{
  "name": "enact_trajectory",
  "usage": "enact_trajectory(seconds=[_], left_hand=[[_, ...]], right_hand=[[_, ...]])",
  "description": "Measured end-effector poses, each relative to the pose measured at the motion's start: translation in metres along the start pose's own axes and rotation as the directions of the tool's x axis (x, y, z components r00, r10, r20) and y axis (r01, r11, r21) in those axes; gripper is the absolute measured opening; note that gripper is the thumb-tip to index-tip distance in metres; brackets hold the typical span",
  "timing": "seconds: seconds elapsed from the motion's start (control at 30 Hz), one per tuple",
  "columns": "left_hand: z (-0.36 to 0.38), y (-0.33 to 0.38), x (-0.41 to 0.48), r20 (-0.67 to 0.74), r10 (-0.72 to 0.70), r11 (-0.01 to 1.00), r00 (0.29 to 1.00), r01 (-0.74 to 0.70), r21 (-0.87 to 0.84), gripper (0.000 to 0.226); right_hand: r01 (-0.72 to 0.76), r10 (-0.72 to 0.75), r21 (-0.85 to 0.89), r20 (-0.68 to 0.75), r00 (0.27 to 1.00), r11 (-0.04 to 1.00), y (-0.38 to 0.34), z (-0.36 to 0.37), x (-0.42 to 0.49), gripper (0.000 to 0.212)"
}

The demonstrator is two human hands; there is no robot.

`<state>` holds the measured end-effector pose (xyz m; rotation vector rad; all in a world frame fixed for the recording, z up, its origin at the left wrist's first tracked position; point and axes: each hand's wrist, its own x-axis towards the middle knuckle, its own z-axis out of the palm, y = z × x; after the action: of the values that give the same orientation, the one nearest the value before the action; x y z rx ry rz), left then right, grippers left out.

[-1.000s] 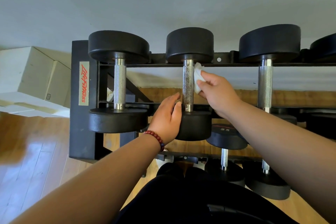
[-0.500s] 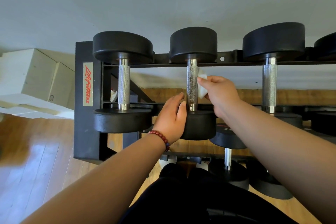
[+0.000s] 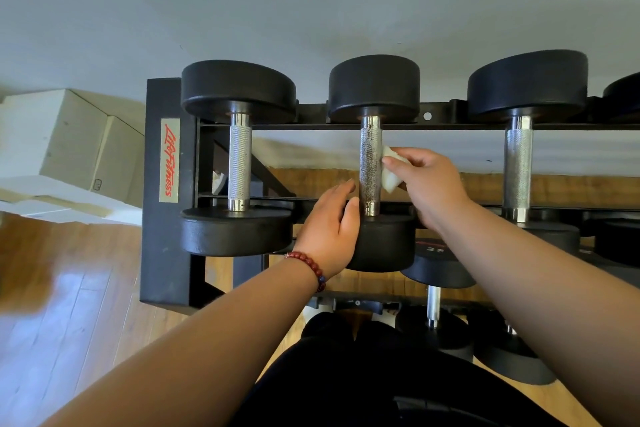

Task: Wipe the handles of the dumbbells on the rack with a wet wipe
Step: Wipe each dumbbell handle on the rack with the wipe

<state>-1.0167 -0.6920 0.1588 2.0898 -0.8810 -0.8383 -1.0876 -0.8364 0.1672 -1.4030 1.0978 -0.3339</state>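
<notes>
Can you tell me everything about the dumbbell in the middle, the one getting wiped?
The middle dumbbell lies across the top rails of the black rack. It has two thick, round black weights, dull like rubber. A shiny metal handle joins them, and its rough crisscross grip looks speckled with dark spots. The right hand pinches a folded white wipe and holds it against the handle's right side. The left hand rests on the near weight with its fingers straight.

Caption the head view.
Right hand presses a wet wipe against the middle dumbbell's handle while the left hand rests on its near head.
</notes>
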Motion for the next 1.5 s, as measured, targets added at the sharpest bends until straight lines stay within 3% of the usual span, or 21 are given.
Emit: enact_trajectory(seconds=[0.07,0.27,0.4,0.63,0.8,1.0,1.1,1.2,1.33,1.5], left_hand=[[0.0,0.001,0.0,-0.001,0.006,1.0,1.0,-0.006,-0.009,0.039],[0.001,-0.003,0.001,0.015,-0.014,1.0,1.0,0.015,-0.016,0.043],[0.001,-0.004,0.001,0.011,-0.02,1.0,1.0,0.021,-0.009,0.044],[0.0,-0.002,0.001,0.004,-0.001,1.0,1.0,0.001,0.0,0.042],[0.0,0.0,0.0,-0.002,0.02,1.0,1.0,-0.02,-0.013,0.039],[0.0,0.001,0.001,0.003,0.004,1.0,1.0,-0.004,0.0,0.04],[0.001,0.001,0.001,0.001,0.009,1.0,1.0,-0.009,0.001,0.039],[0.002,0.0,0.001,-0.004,-0.009,1.0,1.0,0.008,-0.012,0.04],[0.003,-0.002,0.001,-0.001,-0.021,1.0,1.0,0.021,-0.008,0.042],[0.003,-0.001,0.001,-0.015,-0.023,1.0,1.0,0.023,-0.007,0.042]], right_hand=[[-0.023,0.023,0.02,0.009,1.0,1.0,0.001,-0.001,0.0,0.009],[-0.079,0.096,0.16,-0.101,0.99,0.984,-0.019,0.007,0.01,0.004],[-0.161,0.168,0.237,-0.01,0.986,0.958,-0.012,0.007,0.0,0.016],[-0.166,0.224,0.453,-0.075,0.972,0.876,-0.029,0.013,0.012,0.017],[-0.15,0.174,0.313,-0.05,0.984,0.938,-0.008,0.009,-0.008,0.023],[-0.122,0.175,0.408,-0.094,0.98,0.905,-0.026,0.013,0.005,0.02],[-0.161,0.185,0.321,-0.043,0.982,0.933,-0.01,0.008,-0.006,0.021],[-0.228,0.241,0.341,0.005,0.971,0.912,-0.001,0.005,-0.012,0.018],[-0.202,0.23,0.341,-0.041,0.972,0.918,-0.013,0.007,0.0,0.018],[-0.241,0.235,0.153,0.056,0.97,0.958,-0.004,-0.005,-0.02,0.016]])
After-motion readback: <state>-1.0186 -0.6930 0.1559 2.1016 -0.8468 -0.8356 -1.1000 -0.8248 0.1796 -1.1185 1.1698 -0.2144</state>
